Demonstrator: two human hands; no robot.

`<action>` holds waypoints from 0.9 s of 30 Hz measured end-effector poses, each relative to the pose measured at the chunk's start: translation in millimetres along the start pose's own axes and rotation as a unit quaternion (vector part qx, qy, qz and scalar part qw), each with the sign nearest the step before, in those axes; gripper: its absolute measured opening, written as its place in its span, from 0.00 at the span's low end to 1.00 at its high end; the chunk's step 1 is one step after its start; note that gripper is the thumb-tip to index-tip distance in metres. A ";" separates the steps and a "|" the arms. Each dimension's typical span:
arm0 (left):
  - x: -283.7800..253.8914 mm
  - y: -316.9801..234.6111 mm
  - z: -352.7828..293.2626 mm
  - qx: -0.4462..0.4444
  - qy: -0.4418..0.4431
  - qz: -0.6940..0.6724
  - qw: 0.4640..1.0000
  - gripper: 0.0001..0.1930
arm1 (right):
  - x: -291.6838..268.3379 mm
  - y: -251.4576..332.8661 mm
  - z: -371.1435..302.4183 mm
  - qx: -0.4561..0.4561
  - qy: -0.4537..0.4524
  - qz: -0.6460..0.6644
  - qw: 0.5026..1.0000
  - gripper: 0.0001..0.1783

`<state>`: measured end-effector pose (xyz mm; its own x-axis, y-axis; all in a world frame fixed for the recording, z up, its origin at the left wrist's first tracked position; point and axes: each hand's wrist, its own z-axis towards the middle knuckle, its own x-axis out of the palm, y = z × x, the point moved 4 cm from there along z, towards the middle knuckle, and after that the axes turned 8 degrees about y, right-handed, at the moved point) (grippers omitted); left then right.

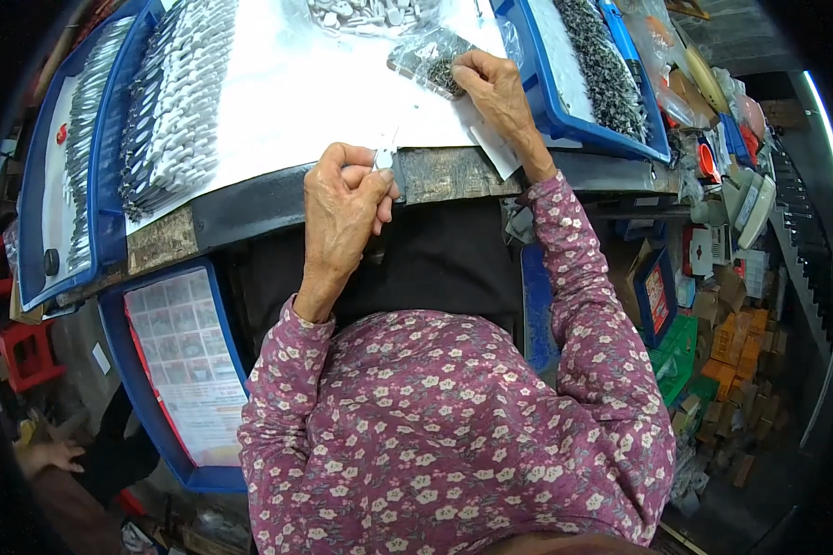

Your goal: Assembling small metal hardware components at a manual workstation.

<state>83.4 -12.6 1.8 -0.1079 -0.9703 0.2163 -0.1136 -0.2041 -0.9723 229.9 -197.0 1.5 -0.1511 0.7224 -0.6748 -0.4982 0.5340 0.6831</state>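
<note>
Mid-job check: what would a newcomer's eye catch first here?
Probably the purple floral shirt, filling the lower middle. Above it, the left hand pinches a small white piece at the table edge; the right hand is at a dark heap. Blue trays stand left and right.

Rough wooden table edge [449, 177]

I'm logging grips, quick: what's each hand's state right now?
Left hand: closed, pinching a small white piece.
Right hand: fingers bent together at small dark parts; cannot tell whether it holds one.
</note>
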 end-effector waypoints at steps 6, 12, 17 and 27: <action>0.0 -0.1 -0.7 0.004 -0.002 0.002 1.000 0.06 | -0.9 2.5 -0.7 0.001 -0.001 0.043 0.999 0.09; 0.7 -0.8 -1.1 0.006 -0.007 -0.006 1.000 0.06 | -0.6 9.9 -4.2 -0.003 -0.007 0.056 0.998 0.09; 0.4 -0.4 -2.3 0.006 -0.022 -0.022 1.000 0.06 | 6.5 50.5 -20.3 0.008 0.032 0.096 0.995 0.08; 1.1 -0.7 -6.0 0.021 -0.041 -0.002 0.999 0.06 | 25.7 104.3 -46.4 -0.045 0.161 0.062 0.984 0.04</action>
<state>77.5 -12.7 3.2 -0.0260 -0.9765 0.2140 -0.0720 -0.2117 -0.9747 134.5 -143.2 42.5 -0.4704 0.5948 -0.6519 -0.5308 0.3994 0.7475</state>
